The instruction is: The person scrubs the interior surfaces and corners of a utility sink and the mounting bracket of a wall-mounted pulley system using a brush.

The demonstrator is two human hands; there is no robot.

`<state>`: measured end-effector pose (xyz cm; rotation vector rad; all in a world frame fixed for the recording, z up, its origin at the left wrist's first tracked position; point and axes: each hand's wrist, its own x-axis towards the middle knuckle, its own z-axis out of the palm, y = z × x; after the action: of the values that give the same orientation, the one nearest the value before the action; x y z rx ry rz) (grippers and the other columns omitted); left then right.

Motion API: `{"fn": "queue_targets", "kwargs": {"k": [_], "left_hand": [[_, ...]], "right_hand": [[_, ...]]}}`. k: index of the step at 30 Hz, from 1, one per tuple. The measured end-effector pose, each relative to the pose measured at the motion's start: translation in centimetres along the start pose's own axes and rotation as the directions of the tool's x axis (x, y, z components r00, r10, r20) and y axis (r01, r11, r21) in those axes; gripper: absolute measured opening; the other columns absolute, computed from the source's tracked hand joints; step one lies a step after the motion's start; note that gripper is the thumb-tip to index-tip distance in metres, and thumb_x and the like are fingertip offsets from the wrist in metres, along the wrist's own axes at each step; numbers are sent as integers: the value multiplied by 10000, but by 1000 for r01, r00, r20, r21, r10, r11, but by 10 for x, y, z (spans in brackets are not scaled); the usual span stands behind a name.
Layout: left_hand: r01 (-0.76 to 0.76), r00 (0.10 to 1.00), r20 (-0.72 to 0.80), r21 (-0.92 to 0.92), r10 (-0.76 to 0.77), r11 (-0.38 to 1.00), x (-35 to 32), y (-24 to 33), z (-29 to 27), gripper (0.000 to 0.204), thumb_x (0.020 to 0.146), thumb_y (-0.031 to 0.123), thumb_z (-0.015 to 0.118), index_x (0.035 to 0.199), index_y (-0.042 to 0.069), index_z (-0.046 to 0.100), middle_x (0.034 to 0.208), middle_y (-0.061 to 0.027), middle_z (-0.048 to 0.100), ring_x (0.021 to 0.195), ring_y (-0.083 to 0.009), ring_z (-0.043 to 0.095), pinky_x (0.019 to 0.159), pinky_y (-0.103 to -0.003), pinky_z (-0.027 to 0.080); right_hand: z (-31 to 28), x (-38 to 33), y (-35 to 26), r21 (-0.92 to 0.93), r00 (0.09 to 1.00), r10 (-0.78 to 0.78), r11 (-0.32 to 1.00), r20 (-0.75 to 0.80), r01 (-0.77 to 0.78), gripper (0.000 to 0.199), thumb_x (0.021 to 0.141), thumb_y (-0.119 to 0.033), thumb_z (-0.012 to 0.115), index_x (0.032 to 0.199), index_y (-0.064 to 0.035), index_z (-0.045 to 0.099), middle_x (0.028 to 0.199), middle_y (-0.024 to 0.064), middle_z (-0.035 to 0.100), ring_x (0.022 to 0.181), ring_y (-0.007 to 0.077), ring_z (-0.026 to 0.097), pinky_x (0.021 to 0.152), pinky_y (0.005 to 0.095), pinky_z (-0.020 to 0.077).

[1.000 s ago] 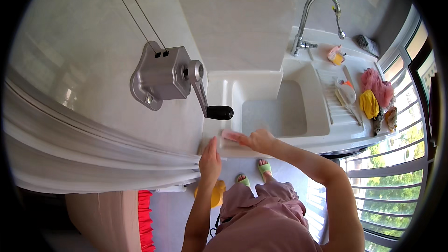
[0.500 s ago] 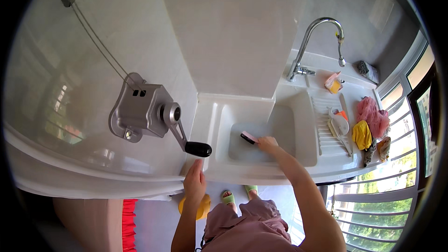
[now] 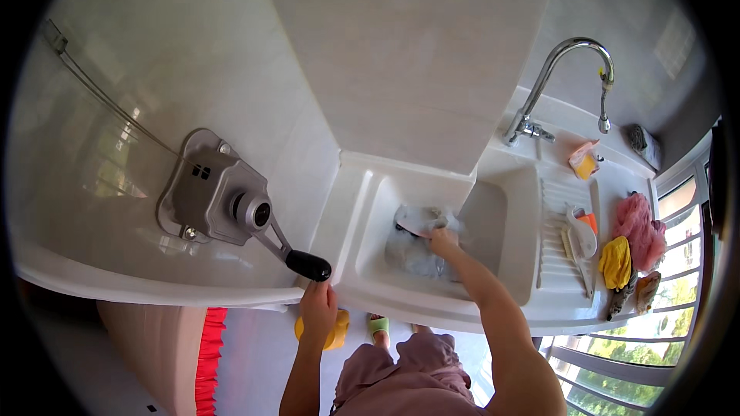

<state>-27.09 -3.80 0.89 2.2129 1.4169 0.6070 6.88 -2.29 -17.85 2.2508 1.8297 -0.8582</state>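
My right hand (image 3: pixel 444 242) is closed round the end of a pink-handled brush (image 3: pixel 416 229) with a dark side, low in the white sink basin (image 3: pixel 362 219). Cloudy, churned water (image 3: pixel 416 260) surrounds the brush and my fingers. My left hand (image 3: pixel 318 304) is at the sink's front left edge, just below the black knob of a crank handle (image 3: pixel 308 266). Its fingers look stretched out and hold nothing that I can see; the tips are partly lost beneath the knob.
A grey metal winch box (image 3: pixel 212 196) with cables is fixed to the left wall. A chrome faucet (image 3: pixel 566 50) arches behind the ribbed drainboard (image 3: pixel 551 258), where a white brush (image 3: pixel 576 262) lies. Pink cloth (image 3: pixel 640 231) and yellow cloth (image 3: pixel 614 263) sit farther right. A yellow container (image 3: pixel 337 331) stands below.
The water has gone from calm to stirred up and splashing round the brush. My right hand still grips it. The whole view has shifted and tilted slightly; my left hand stays near the edge.
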Motion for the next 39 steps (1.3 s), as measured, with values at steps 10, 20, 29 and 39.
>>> {"fn": "queue_targets", "kwargs": {"k": [10,20,29,39], "left_hand": [[-101,992,-86,-45,97,994,5,0,9,378,827,-46,491,1196,14,548,1188,-188,586,1081,-347,572,917,-383,463],[-183,973,-144,-23,178,983,13,-21,15,368,818,-4,537,1178,68,562,1095,-133,630,988,-316,602,836,-397,488],[-197,976,-115,-105,185,975,8,-31,6,355,828,-1,518,1170,76,578,1109,-144,623,990,-329,589,844,-394,470],[-264,964,-33,-71,262,962,12,-35,4,472,800,-46,513,1252,87,506,1203,-128,587,1074,-303,574,896,-388,465]], "right_hand": [[-36,-29,15,-50,993,-49,998,-107,44,329,920,-392,486,1081,-128,598,983,128,660,923,325,637,747,464,503],[-101,-114,6,3,898,-50,998,-438,58,311,932,-371,475,1144,-178,596,837,129,665,806,346,639,682,456,505],[-116,-182,-72,-134,868,-332,943,-369,304,363,947,-329,457,1308,-342,491,725,72,651,598,313,625,516,415,494],[-93,-188,-145,-404,797,-573,786,-190,469,536,895,-161,439,1415,-255,350,583,84,581,508,270,602,456,373,467]]}}
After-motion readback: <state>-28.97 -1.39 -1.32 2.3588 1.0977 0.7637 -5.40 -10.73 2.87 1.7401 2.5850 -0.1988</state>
